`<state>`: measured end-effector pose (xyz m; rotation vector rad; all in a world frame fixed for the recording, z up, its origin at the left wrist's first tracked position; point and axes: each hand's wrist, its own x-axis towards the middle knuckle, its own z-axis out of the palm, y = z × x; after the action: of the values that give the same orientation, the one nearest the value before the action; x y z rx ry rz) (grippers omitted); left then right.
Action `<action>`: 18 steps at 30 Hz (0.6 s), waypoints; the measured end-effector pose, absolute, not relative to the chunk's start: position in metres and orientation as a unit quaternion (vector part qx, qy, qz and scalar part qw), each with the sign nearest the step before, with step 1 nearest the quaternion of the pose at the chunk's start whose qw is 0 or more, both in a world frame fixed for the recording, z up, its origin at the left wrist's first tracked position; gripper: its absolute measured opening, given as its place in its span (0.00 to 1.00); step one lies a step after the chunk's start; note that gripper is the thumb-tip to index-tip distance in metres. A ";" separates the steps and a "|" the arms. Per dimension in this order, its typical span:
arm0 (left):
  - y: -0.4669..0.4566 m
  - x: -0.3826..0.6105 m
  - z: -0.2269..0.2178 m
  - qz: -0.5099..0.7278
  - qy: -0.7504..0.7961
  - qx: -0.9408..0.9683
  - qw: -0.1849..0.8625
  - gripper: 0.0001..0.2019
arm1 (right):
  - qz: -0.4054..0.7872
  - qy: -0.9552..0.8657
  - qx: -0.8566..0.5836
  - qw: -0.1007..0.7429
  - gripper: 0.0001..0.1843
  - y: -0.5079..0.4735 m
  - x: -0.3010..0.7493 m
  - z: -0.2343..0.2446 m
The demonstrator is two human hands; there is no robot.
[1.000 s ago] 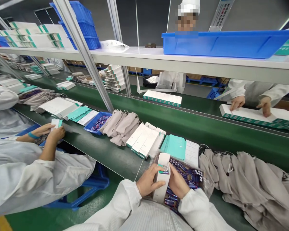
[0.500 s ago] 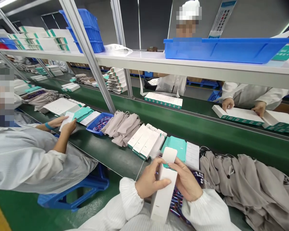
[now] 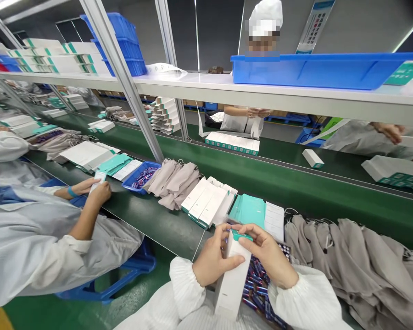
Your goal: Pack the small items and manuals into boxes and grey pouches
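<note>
White carton stands upright above a bag of blue batteries at the green bench. Left fingers wrap its side; right fingers pinch at its teal tab. Any print is unreadable.

Overhead sign: text seemingly too blurred

The person's left hand gripped a slightly tilted white carton, while the right hand pinched a teal tab at its top. Blue cylindrical batteries lay beneath, near teal cards and grey cloth pouches on the green table.
</note>
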<state>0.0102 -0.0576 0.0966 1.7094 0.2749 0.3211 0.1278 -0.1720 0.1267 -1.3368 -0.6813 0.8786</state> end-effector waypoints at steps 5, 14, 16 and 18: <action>-0.058 0.011 0.092 0.131 0.120 0.747 0.641 0.35 | 0.395 -0.252 -0.566 0.678 0.18 -0.175 0.125 0.129; -0.053 0.012 0.081 0.103 0.097 0.708 0.691 0.32 | 0.235 -0.449 -0.666 0.547 0.15 -0.196 0.140 0.110; -0.054 0.013 0.081 0.095 0.088 0.707 0.696 0.31 | 0.210 -0.482 -0.676 0.517 0.14 -0.201 0.145 0.108; -0.055 0.014 0.082 0.085 0.076 0.710 0.695 0.31 | 0.196 -0.502 -0.679 0.498 0.13 -0.205 0.149 0.109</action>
<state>0.0141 -0.0553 0.0824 1.5840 0.1704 0.1900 0.1494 -0.2047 0.1086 -1.6432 -1.2159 0.4735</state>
